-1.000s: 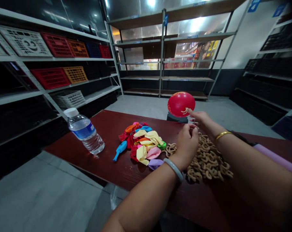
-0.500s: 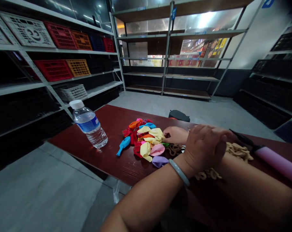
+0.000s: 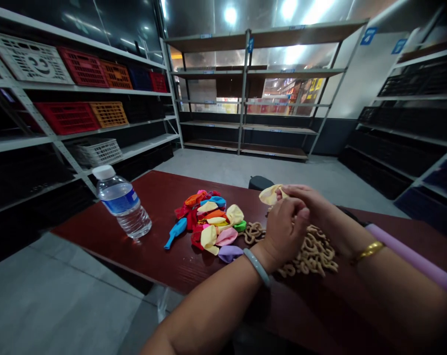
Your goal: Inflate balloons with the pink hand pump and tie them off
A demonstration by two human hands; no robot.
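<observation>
My right hand [image 3: 310,203], with a gold bracelet at its wrist, pinches a pale yellow balloon [image 3: 269,195] above the table. Close in front of it is my left hand [image 3: 282,234], wearing a pale bangle; its fingers are curled closed near the balloon's neck, and whatever they hold is hidden. To the left lies a pile of uninflated balloons [image 3: 229,235] in red, orange, yellow, pink, green and purple. One blue balloon [image 3: 176,230] rests at the pile's left edge. Beneath and beside my hands, tan twisted loops [image 3: 314,251] are heaped, partly covered by my arms.
A water bottle [image 3: 124,204] with a white cap stands on the left of the dark red table [image 3: 149,185]. A pink-purple cylinder [image 3: 408,254] lies at the right, partly behind my forearm. Beyond the table are a dark rounded object [image 3: 260,183] and metal shelves [image 3: 279,129].
My right hand has taken the pale yellow balloon off the pile and drawn it up and right to my left hand. The head view has shifted slightly.
</observation>
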